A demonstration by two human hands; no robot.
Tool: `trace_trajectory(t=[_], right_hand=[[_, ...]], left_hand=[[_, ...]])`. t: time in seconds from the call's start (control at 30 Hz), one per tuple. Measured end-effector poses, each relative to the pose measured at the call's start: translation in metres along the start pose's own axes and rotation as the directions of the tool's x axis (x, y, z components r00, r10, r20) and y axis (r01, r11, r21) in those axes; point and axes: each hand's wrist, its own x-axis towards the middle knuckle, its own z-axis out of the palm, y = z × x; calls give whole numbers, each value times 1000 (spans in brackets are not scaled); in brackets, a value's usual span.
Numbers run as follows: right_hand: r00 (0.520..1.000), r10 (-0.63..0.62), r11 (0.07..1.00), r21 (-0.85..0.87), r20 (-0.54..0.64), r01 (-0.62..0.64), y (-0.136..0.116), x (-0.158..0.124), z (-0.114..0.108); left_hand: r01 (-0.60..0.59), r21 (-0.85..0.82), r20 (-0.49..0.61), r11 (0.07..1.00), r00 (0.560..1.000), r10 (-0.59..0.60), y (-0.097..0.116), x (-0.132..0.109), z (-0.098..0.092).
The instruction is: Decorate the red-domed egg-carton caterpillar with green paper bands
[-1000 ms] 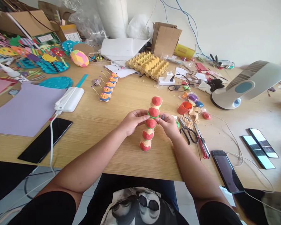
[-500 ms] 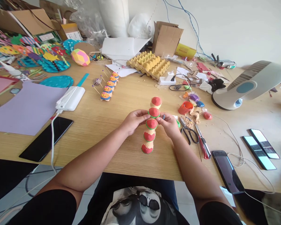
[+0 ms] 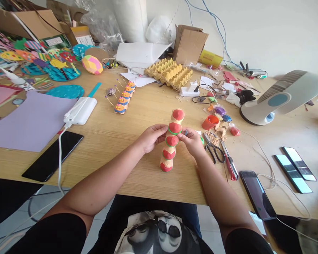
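Note:
A strip of egg-carton cups (image 3: 169,154) points away from me between my hands, with red domed tops and green edging along several of the cups. My left hand (image 3: 154,137) grips it from the left near the second cup from the far end, thumb at the side and some fingers hidden behind the strip. On the opposite side, my right hand (image 3: 191,140) pinches the same cup's green edge with the thumb; its other fingers are partly hidden. A second carton strip, orange and blue with faces and pin-like sticks (image 3: 125,97), stands farther back on the left.
Scissors (image 3: 214,148) and a red utility knife (image 3: 230,162) lie right of my hand, by a red cup (image 3: 210,122) and colored clay packets (image 3: 219,110). Phones (image 3: 257,192) and a fan (image 3: 278,98) are farther right. A power bank (image 3: 81,110) lies left; an egg tray (image 3: 169,72) sits behind.
My left thumb has drawn back slightly from the strip's green edge. The strip's near end has risen a little. My right hand stays almost in place.

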Motion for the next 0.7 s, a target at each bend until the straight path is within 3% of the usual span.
trace_trajectory(t=[0.2, 0.5, 0.7], right_hand=[[996, -13, 1000, 15, 88, 12, -1, -1, -6], [993, -25, 999, 47, 116, 20, -2, -2, -6], [994, -11, 995, 103, 112, 0, -4, -3, -3]], left_hand=[[35, -8, 52, 999, 998, -35, 2, -2, 0], [45, 56, 143, 997, 988, -53, 5, -7, 3], [38, 70, 141, 997, 989, -48, 6, -9, 4]])
